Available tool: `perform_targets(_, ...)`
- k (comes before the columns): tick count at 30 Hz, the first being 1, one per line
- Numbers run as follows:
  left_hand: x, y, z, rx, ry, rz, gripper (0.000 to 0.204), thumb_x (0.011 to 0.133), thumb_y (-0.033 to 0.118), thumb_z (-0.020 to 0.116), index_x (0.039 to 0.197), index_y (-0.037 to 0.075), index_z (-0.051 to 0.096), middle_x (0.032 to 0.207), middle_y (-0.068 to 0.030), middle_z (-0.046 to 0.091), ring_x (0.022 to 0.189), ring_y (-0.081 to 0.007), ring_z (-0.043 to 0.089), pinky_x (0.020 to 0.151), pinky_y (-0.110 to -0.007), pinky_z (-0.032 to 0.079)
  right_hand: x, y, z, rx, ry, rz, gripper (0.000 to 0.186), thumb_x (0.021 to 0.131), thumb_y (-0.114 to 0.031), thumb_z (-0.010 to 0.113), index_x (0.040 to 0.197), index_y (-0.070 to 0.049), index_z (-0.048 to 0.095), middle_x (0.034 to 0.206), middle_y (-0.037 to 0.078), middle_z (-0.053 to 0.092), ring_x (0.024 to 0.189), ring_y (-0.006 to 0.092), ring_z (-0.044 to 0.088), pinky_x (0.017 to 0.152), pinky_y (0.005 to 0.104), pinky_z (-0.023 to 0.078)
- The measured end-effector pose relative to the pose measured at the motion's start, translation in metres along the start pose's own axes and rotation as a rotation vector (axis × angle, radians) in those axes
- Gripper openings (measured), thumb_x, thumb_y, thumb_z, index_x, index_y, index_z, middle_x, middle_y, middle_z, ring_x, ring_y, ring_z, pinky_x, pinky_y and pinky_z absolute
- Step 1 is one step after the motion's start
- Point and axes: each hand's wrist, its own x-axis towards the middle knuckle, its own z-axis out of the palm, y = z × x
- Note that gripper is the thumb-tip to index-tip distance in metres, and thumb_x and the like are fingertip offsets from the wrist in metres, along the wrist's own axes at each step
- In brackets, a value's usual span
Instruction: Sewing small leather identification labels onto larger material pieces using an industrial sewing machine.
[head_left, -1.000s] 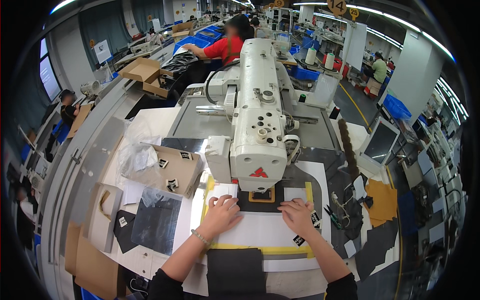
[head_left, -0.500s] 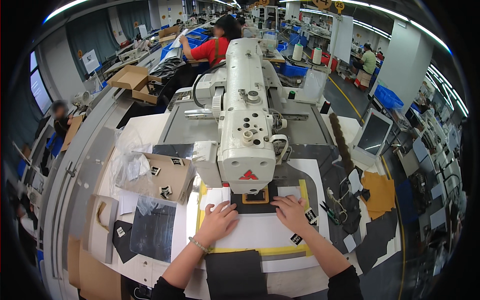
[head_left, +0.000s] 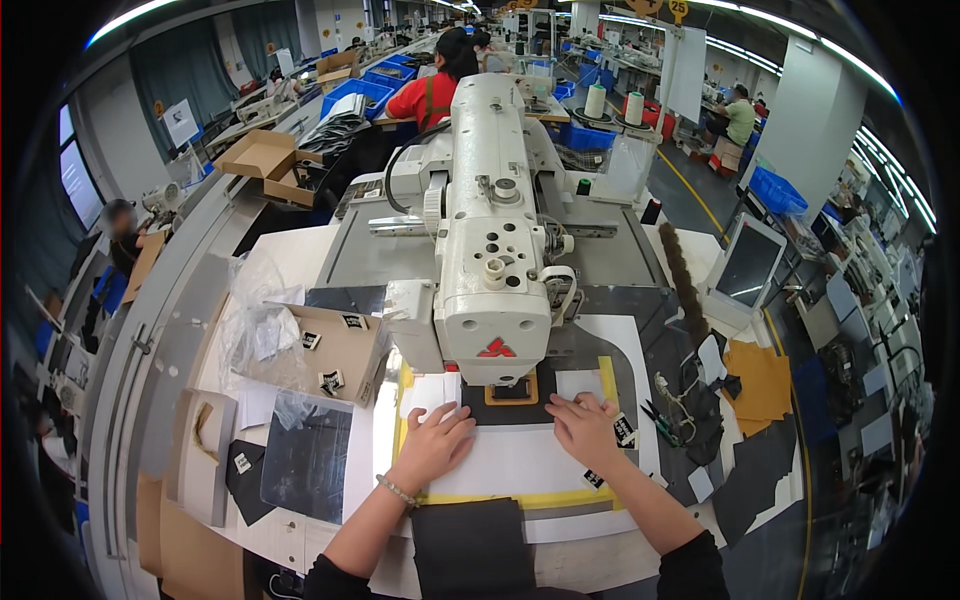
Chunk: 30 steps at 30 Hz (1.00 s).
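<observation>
A black fabric piece (head_left: 480,413) lies under the head of a white industrial sewing machine (head_left: 492,290), inside a white template edged with yellow tape (head_left: 530,498). A small tan frame (head_left: 533,401) presses on the piece below the machine head. My left hand (head_left: 438,440) lies flat at the left edge of the piece, its fingers spread and the fingertips near it. At the right edge, my right hand (head_left: 583,430) rests with fingers extended and lightly bent, holding nothing visible. Small black-and-white labels (head_left: 624,431) lie beside my right hand and wrist.
Left of the template stand a cardboard tray with labels (head_left: 345,345) and a clear plastic bag (head_left: 262,330). A black fabric stack (head_left: 472,550) lies in front. On the right are snips (head_left: 658,424), orange pieces (head_left: 757,388) and a screen (head_left: 748,262). A person in red (head_left: 430,97) sits beyond the machine.
My right hand has shifted slightly right, and its fingertips sit farther from the tan frame. The left hand stays put. The person in red has lowered an outstretched arm and turned.
</observation>
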Motion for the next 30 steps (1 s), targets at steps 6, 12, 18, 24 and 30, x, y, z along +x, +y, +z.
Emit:
perform_targets(6,-0.001,0.002,-0.003,0.056,0.024,0.035,0.024,0.085,0.021,0.065,0.108,0.015,0.065,0.121,0.0024,0.061,0.117,-0.0167,0.053,0.094,-0.045,0.033,-0.004,0.004,-0.011,-0.117,-0.036,-0.116,0.029,0.076,-0.02,0.068,0.105,-0.019,0.069,0.116,-0.008,0.067,0.094,0.0148,0.054,0.079,0.0399,0.029)
perform_targets(12,0.0,0.002,-0.002,0.064,0.035,0.036,0.023,0.084,0.02,0.065,0.106,0.014,0.066,0.12,0.0016,0.062,0.116,-0.0168,0.053,0.094,-0.045,0.035,-0.012,-0.001,-0.029,-0.167,-0.123,-0.126,0.035,0.077,-0.027,0.07,0.11,-0.018,0.067,0.127,-0.005,0.06,0.105,0.0146,0.051,0.08,0.0394,0.03)
perform_targets(18,0.0,0.003,-0.006,0.052,0.02,0.019,0.02,0.084,0.017,0.064,0.103,0.011,0.067,0.12,-0.0018,0.063,0.116,-0.0188,0.054,0.095,-0.045,0.036,-0.027,0.003,-0.093,0.089,-0.385,0.245,0.024,0.072,-0.028,0.077,0.092,-0.017,0.069,0.099,-0.003,0.059,0.099,0.0156,0.051,0.084,0.039,0.024)
perform_targets(24,0.01,0.008,-0.006,0.057,-0.047,0.027,0.024,0.081,0.02,0.066,0.102,0.009,0.067,0.117,-0.0045,0.064,0.115,-0.02,0.054,0.097,-0.045,0.035,-0.056,-0.002,-0.105,0.144,-0.427,0.31,0.031,0.072,-0.029,0.077,0.098,-0.018,0.066,0.097,-0.001,0.057,0.098,0.0172,0.052,0.083,0.0378,0.025)
perform_targets(30,0.01,0.01,-0.007,0.05,-0.063,0.0,0.025,0.081,0.023,0.066,0.102,0.01,0.068,0.117,-0.0043,0.064,0.112,-0.0198,0.056,0.097,-0.044,0.035,-0.061,-0.002,-0.098,0.118,-0.404,0.303,0.028,0.072,-0.025,0.077,0.095,-0.018,0.062,0.095,-0.001,0.054,0.098,0.0172,0.053,0.082,0.0374,0.025)
